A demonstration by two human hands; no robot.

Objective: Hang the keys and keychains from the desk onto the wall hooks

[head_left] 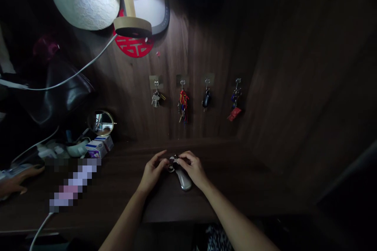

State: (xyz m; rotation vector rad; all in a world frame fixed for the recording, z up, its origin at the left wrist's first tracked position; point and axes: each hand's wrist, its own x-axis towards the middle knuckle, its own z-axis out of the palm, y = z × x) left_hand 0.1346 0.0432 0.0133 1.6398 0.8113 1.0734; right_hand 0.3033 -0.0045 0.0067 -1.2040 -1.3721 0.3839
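Note:
On the dark wooden tabletop, both hands are at a glossy silver fob-like piece (183, 180) with metal rings (171, 168) at its upper end. Its rounded end points toward me and rests low, near the tabletop. My left hand (153, 170) has its thumb against the ring, with the index finger stretched out above; its other fingers are hidden beneath. From the right, my right hand (192, 168) pinches the upper end of the piece between thumb and fingers. The exact kind of piece is too small and dim to tell.
Key bunches (156, 99), a corded bunch (183, 104), a black fob (207, 99) and keys with a red tag (235, 113) hang on wall hooks. To the left are a round mirror (103, 122), small boxes (99, 147) and a hand (17, 180). A lamp (132, 25) hangs above.

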